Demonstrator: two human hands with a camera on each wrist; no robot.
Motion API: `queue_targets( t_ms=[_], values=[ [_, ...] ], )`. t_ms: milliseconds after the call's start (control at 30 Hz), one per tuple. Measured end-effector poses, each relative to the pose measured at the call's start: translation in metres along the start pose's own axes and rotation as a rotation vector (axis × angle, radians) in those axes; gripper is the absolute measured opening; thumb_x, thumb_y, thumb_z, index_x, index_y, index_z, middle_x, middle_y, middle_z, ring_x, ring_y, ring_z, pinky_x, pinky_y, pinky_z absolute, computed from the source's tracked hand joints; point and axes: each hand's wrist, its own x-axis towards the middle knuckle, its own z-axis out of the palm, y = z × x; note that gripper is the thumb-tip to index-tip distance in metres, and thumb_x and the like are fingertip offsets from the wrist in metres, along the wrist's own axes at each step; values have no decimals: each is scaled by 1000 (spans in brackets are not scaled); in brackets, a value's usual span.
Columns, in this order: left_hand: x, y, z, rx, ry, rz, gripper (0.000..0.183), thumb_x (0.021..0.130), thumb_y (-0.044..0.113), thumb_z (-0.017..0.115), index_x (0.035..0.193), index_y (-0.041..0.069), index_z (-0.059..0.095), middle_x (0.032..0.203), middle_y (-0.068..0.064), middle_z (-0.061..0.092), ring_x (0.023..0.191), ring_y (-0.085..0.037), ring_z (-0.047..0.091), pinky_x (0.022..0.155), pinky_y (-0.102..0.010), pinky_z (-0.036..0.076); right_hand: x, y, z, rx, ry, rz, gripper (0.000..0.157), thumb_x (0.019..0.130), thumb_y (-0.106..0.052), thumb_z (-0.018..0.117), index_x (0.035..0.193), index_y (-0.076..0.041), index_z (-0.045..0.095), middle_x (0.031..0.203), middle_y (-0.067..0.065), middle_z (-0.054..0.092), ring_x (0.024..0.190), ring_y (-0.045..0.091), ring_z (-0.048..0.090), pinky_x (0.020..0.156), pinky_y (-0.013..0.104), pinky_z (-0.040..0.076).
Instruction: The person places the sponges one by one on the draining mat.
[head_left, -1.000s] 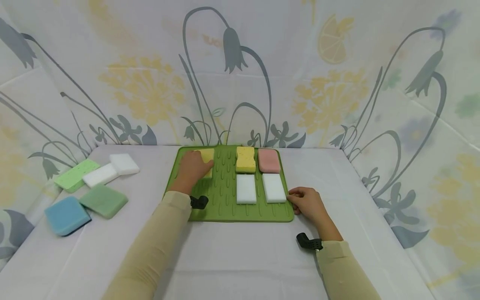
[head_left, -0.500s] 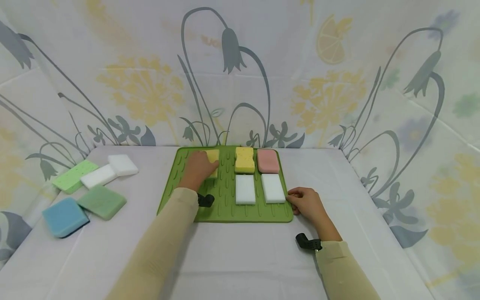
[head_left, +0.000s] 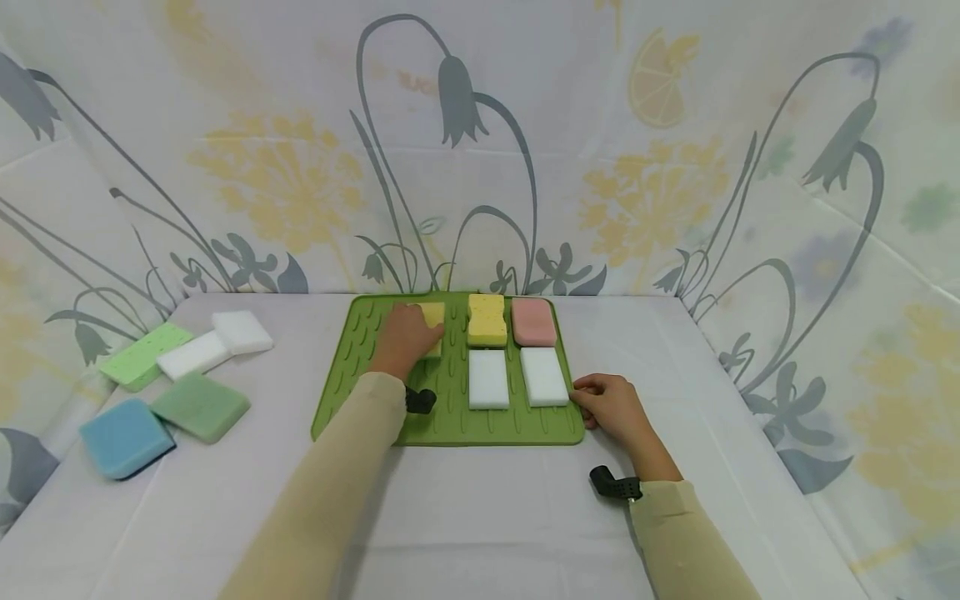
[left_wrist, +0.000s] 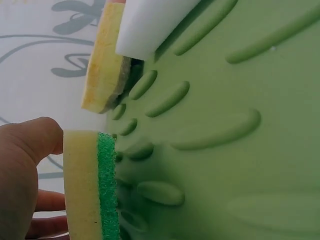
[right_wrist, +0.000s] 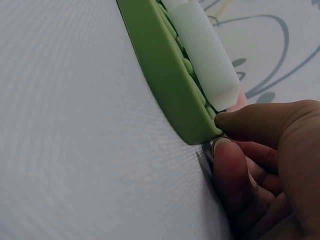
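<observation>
One yellow sponge (left_wrist: pixel 82 185) with a green face was pinched in the left hand (head_left: pixel 403 337), over the mat (head_left: pixel 525 425); whether it touched the ribs beneath that hand could not be told. To the left hand's right lay another yellow sponge (head_left: pixel 487 320) and, closer to the person, a white block (head_left: pixel 488 379). Swinging too far right might have knocked either askew, and a loose pinch might have let the held sponge tip. The right hand (head_left: pixel 615 410) gripped the mat's edge between thumb and forefinger; a tug there might have shifted everything on it.
</observation>
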Motion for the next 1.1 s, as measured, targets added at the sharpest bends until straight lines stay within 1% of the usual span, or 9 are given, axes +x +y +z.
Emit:
queue_targets(
  t_ms=[133, 267, 367, 533, 633, 767, 867, 1000, 1100],
  values=[
    [2, 4, 0, -6, -5, 6, 40, 93, 39, 52, 78, 3, 61, 109, -23, 62, 101, -35, 58, 86, -47, 49, 1, 0, 0, 4, 1, 9, 32, 91, -24, 66, 112, 0, 66, 75, 7, 66, 57, 13, 60, 54, 29, 55],
    [5, 8, 2, -5, -12, 1, 40, 93, 39, 53, 74, 5, 60, 107, -21, 62, 100, -34, 58, 83, -46, 50, 1, 0, -1, 13, 5, 19, 32, 91, -23, 66, 112, 0, 66, 75, 8, 66, 57, 14, 60, 54, 29, 56],
    [8, 10, 5, 1, -15, 1, 41, 94, 40, 53, 76, 5, 62, 108, -21, 62, 100, -35, 59, 84, -46, 51, 0, 0, 0, 17, 2, 18, 32, 91, -23, 66, 113, 0, 66, 76, 8, 66, 58, 14, 60, 55, 30, 56],
    [12, 11, 10, 3, -15, -11, 42, 94, 41, 53, 84, 2, 65, 115, -23, 60, 101, -35, 59, 84, -46, 52, 0, -1, 0, 9, 1, 13, 32, 91, -23, 66, 113, -1, 66, 76, 9, 66, 58, 14, 60, 54, 30, 56],
    [16, 12, 13, 17, -12, -11, 42, 94, 42, 53, 82, 3, 64, 110, -22, 61, 99, -34, 59, 82, -44, 53, 0, 0, 0, 3, 0, 6, 31, 91, -23, 66, 112, -1, 66, 78, 8, 67, 59, 15, 60, 54, 30, 56],
    [20, 14, 14, 26, -17, -10, 43, 94, 42, 52, 71, 7, 60, 99, -19, 62, 93, -32, 58, 77, -43, 52, 0, 0, -1, 6, -1, -1, 31, 91, -23, 66, 113, -1, 66, 81, 9, 68, 59, 15, 61, 54, 30, 56],
    [22, 15, 15, 30, -29, -12, 44, 94, 42, 51, 68, 8, 59, 101, -19, 62, 92, -31, 58, 76, -42, 51, -1, 0, -1, 8, 0, 4, 31, 91, -22, 66, 113, -1, 66, 81, 10, 69, 59, 15, 61, 54, 30, 56],
    [24, 18, 15, 27, -47, -20, 43, 94, 43, 51, 71, 7, 60, 112, -22, 59, 96, -32, 58, 76, -42, 52, 0, 0, -1, 10, -5, 9, 31, 90, -22, 67, 113, -1, 66, 81, 10, 68, 59, 15, 61, 54, 30, 56],
    [24, 19, 16, 31, -54, -16, 43, 95, 42, 51, 73, 6, 61, 116, -23, 58, 100, -34, 58, 79, -44, 52, 0, 1, -1, 15, -7, 9, 31, 90, -23, 67, 113, -1, 66, 79, 10, 68, 58, 15, 61, 54, 30, 56]
  ],
)
